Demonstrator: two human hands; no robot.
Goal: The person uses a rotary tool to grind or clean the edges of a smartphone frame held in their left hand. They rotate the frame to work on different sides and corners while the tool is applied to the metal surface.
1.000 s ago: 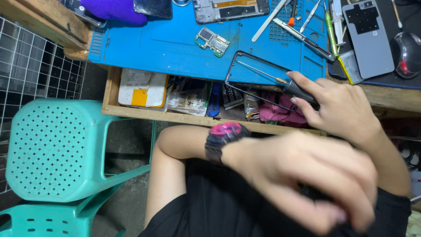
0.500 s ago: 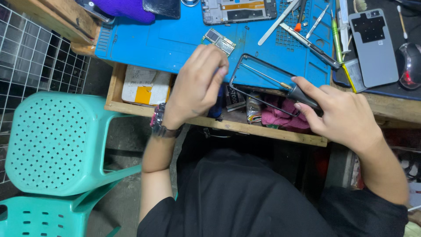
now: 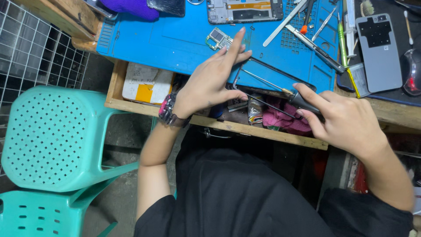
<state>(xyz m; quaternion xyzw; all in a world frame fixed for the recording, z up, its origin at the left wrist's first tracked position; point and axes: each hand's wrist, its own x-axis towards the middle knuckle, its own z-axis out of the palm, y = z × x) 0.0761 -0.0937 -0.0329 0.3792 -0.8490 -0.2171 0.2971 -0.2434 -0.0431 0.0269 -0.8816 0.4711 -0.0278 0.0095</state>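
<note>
Right hand (image 3: 346, 120) grips screwdriver (image 3: 280, 90), fingers closed around handle, tip at thin frame (image 3: 272, 72) on mat (image 3: 175, 41) edge. Left hand (image 3: 210, 83) spread, fingertips steadying frame corner (small board (image 3: 218, 38) just beside). Better press frame flat, keep tip low.

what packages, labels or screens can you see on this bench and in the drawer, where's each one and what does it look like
Box: in the open drawer, left of the left hand; flat, white and yellow, with print.
Small packet: in the drawer between the hands, beside a pink cloth; clear and shiny.
Phone screen frame: top of the blue mat; oblong, opened, parts showing.
Phone back cover: right of the mat; grey oblong.
</note>
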